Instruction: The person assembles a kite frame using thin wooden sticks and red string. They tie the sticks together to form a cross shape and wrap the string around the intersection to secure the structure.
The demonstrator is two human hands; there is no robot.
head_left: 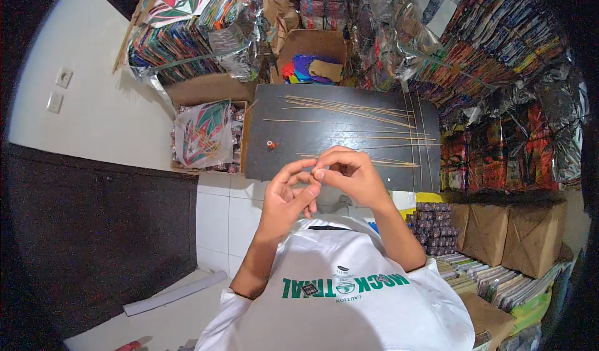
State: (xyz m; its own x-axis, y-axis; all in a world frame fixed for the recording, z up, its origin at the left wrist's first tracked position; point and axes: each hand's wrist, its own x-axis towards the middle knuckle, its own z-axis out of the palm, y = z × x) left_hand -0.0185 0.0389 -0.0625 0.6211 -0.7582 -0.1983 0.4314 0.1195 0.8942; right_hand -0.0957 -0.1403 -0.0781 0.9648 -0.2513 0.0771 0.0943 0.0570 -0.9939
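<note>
Both my hands meet in front of my chest, over the near edge of a dark tabletop (293, 105). My right hand (353, 175) is closed in a pinch of thumb and forefinger; whatever is between them is too small to make out. Beside it, my left hand (288, 196) has its fingers curved and apart, its forefinger tip close to the right hand's pinch. Thin wooden sticks (368, 138) lie on the table, several sideways and a couple (419, 145) upright across the right end. A small spool (271, 144) with a reddish end stands left of my hands.
An open box with a printed sheet (203, 136) adjoins the table's left side. Behind it sits a cardboard box (312, 39) with coloured pieces. Plastic-wrapped stacks (493, 33) rise at the back and right. Small dark packets (430, 229) and brown parcels (530, 235) are piled at right.
</note>
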